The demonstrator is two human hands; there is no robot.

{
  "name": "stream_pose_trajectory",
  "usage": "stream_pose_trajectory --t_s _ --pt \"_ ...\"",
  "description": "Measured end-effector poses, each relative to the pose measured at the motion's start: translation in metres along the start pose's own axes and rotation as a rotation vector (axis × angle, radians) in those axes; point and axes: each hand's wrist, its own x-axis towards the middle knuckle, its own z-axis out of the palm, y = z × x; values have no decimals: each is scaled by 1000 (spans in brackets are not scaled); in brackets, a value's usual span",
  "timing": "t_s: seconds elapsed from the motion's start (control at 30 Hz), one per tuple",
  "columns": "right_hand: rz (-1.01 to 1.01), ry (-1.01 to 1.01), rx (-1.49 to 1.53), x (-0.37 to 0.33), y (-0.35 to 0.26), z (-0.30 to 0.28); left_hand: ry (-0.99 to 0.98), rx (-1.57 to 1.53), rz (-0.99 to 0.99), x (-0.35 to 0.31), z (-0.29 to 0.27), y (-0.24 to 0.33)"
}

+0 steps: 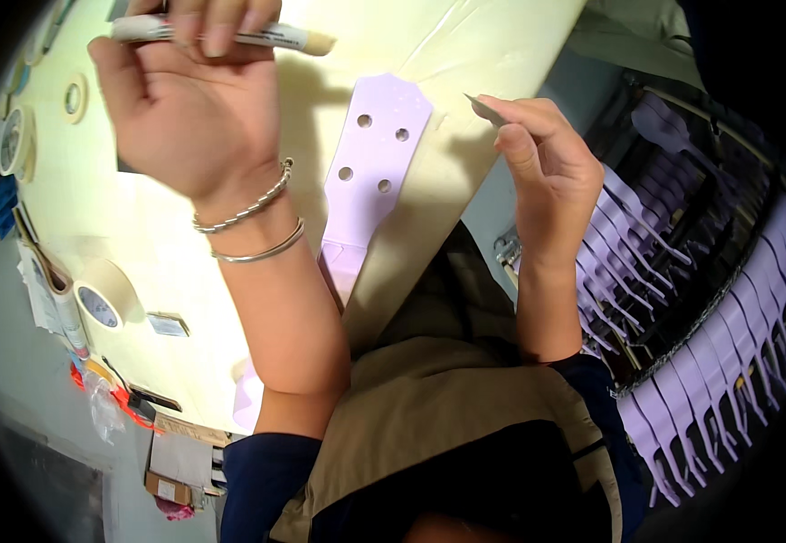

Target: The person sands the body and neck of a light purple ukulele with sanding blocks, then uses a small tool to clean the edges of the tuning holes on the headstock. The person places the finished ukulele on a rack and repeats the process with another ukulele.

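My left hand (198, 118) is turned palm up at the table's far left, its fingers curled around a white marker-like pen (271, 36) with a beige end pointing right. Two silver bracelets (248, 213) circle that wrist. Between the thumb and fingers of my right hand (547, 167) is a small, thin, dark pointed piece like a blade (488, 110), raised near the table's right edge. Between my hands a lilac instrument headstock (375, 154) with several round holes lies on the table; its neck runs toward me and is partly hidden by my left forearm.
Rolls of tape (108, 294) sit along the left of the cream table (180, 271). Red-handled scissors (131, 403) and a clear plastic bag (104, 407) are at its near left. On my right, a rack holds several lilac parts (682, 389) in rows.
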Motion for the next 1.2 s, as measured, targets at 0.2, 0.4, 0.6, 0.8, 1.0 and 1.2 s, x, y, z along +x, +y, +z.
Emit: stream_pose_trajectory --t_s 0.2,0.4,0.6,0.8,1.0,1.2 --pt "69 -22 405 0 -68 -22 -412 1207 372 -28 48 -11" --pt "-197 -145 97 -11 -108 -28 -599 1567 330 -83 69 25" --pt "-386 -183 -123 -33 -116 -20 -587 1583 308 -114 67 36" --pt "-597 -166 -256 -42 -110 -14 -585 1543 261 -132 60 39" --pt "-319 -353 -104 -63 -104 -14 -656 1530 196 -145 51 45" --pt "315 -527 382 -84 -86 -10 -680 1481 79 -159 42 45"
